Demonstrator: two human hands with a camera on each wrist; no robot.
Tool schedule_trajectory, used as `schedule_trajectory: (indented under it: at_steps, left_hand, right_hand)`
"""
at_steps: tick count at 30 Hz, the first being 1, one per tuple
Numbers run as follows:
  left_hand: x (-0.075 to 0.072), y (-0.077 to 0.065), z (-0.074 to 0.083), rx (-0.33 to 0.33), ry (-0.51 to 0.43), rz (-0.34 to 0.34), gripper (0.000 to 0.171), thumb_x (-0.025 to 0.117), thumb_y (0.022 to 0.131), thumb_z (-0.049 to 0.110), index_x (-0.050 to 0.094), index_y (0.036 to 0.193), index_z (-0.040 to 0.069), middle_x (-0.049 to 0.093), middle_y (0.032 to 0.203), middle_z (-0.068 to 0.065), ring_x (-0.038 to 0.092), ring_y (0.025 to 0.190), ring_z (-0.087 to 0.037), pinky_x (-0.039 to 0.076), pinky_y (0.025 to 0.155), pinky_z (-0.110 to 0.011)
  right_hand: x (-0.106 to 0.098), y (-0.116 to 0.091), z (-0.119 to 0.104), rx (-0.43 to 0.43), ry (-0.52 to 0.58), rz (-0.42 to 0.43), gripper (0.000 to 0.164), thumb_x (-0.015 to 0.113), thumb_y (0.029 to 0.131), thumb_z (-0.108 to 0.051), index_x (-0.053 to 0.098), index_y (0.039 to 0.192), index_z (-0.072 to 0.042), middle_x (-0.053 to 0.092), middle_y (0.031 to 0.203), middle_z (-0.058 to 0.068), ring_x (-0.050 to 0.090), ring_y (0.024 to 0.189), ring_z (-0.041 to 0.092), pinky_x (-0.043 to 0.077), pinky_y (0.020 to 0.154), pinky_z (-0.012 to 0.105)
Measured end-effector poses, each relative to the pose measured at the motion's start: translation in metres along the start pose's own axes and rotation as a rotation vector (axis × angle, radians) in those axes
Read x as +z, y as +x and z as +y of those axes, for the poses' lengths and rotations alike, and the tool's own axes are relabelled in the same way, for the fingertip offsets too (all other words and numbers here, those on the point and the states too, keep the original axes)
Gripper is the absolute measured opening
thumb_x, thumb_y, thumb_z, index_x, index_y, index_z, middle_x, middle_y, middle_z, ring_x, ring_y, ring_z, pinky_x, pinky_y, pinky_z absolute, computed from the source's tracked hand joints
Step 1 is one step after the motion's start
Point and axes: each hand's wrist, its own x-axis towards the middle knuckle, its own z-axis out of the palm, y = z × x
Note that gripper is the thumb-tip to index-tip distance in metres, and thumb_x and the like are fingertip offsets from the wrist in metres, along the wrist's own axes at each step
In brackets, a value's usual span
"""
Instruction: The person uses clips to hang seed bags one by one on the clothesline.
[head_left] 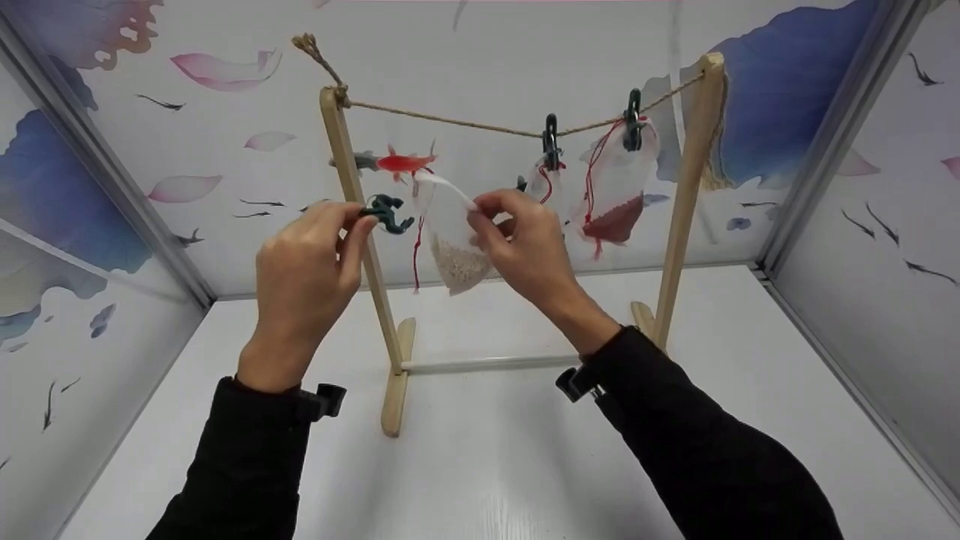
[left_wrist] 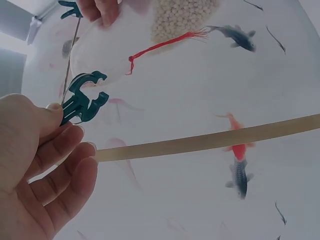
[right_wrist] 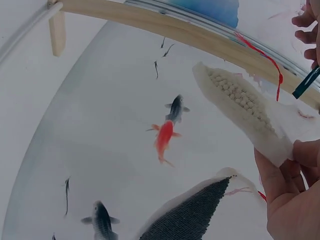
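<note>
In the head view my left hand (head_left: 307, 259) pinches a dark green clothespin (head_left: 388, 213) between thumb and index finger. The left wrist view shows that clothespin (left_wrist: 87, 97) with its hooked tips spread apart and nothing between them. Opposite it, my right hand (head_left: 529, 251) pinches the side of a white sheer drawstring bag (head_left: 457, 259), which has small white beads in its lower part and a red cord. From the right wrist, the bag (right_wrist: 240, 105) hangs from curled fingers and thumb. Its top lies close to the clothespin, below the twine (head_left: 450, 120).
The twine runs between two wooden posts (head_left: 682, 210) of a stand. Clothespins hold a bag with dark red contents (head_left: 615, 217) and another bag (head_left: 544, 180) on it. A bag with black contents (right_wrist: 190, 215) shows below my right hand. Patterned panels (head_left: 97, 195) enclose the white table (head_left: 480, 450).
</note>
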Motion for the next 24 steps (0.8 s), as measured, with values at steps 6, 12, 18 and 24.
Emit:
schedule_trajectory:
  at_steps: [6,12,18,24]
  left_hand:
    - [-0.010,0.024,0.007,0.042,0.032,0.020,0.029,0.062,0.103,0.025,0.072,0.102,-0.002,0.072,0.088,-0.013,0.064,0.065,-0.025,0.048,0.052,-0.037]
    - [-0.013,0.045,0.014,0.079,0.050,0.041,0.031,0.058,0.105,0.027,0.072,0.100,0.000,0.071,0.086,-0.011,0.063,0.065,-0.026,0.048,0.054,-0.039]
    - [-0.017,0.061,0.018,0.110,0.059,0.060,0.033,0.058,0.105,0.028,0.071,0.100,-0.001,0.069,0.084,-0.014,0.062,0.066,-0.030,0.048,0.055,-0.043]
    - [-0.023,0.077,0.016,0.120,0.094,0.047,0.033,0.058,0.105,0.027,0.071,0.103,-0.003,0.070,0.088,-0.015,0.064,0.069,-0.033,0.050,0.058,-0.045]
  right_hand:
    - [0.000,0.014,-0.005,0.002,0.022,0.044,0.014,0.067,0.098,-0.007,0.070,0.106,0.003,0.069,0.094,0.009,0.068,0.070,0.018,0.059,0.070,0.029]
    - [0.001,0.023,-0.010,0.038,0.044,0.062,0.015,0.066,0.099,-0.008,0.069,0.110,0.002,0.069,0.100,0.008,0.070,0.075,0.018,0.059,0.075,0.029]
    - [0.004,0.029,-0.014,0.019,0.104,0.089,0.014,0.065,0.099,-0.005,0.067,0.111,0.004,0.068,0.100,0.009,0.072,0.078,0.020,0.059,0.074,0.029]
    - [0.005,0.031,-0.015,0.013,0.130,0.100,0.013,0.065,0.099,-0.004,0.067,0.110,0.003,0.068,0.098,0.009,0.071,0.078,0.020,0.059,0.074,0.030]
